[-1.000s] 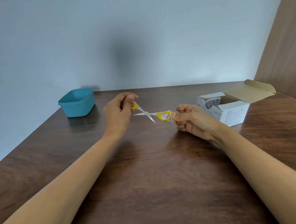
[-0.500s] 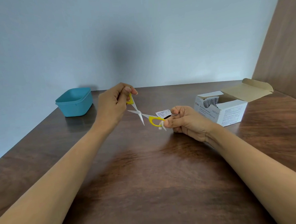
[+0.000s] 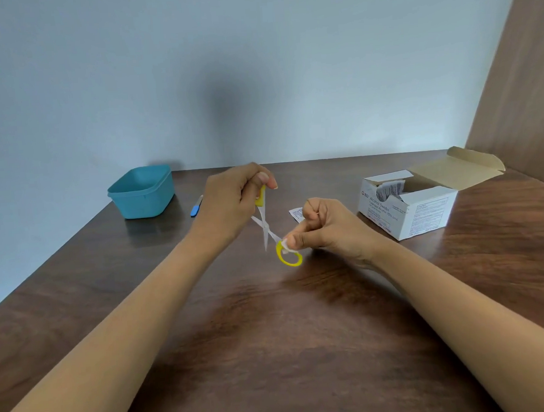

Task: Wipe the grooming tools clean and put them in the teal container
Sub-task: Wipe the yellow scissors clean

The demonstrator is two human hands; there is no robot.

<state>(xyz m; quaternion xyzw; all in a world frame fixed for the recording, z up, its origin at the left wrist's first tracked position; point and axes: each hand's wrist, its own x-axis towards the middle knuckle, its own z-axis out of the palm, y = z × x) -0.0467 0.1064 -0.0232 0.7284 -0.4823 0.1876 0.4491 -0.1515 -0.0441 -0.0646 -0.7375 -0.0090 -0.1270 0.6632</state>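
Note:
Small scissors (image 3: pixel 266 228) with yellow handles hang spread open above the middle of the table. My left hand (image 3: pixel 232 205) pinches the upper yellow handle, blades pointing down. My right hand (image 3: pixel 326 229) presses a small white swab (image 3: pixel 285 245) between thumb and forefinger against the lower yellow ring (image 3: pixel 289 255). The teal container (image 3: pixel 142 192) stands at the back left, open; what it holds is hidden. A blue-handled tool (image 3: pixel 196 206) lies on the table just right of the container.
An open white box of alcohol swabs (image 3: pixel 404 209) stands at the back right, lid flap folded back. A torn white sachet (image 3: pixel 296 214) lies behind my right hand. A wooden panel rises at the right; a pale wall runs along the left and back edges.
The scissors have turned from lying across to hanging nearly upright. My right hand has slid the swab down to the lower handle ring. The blue-handled tool has come into view.

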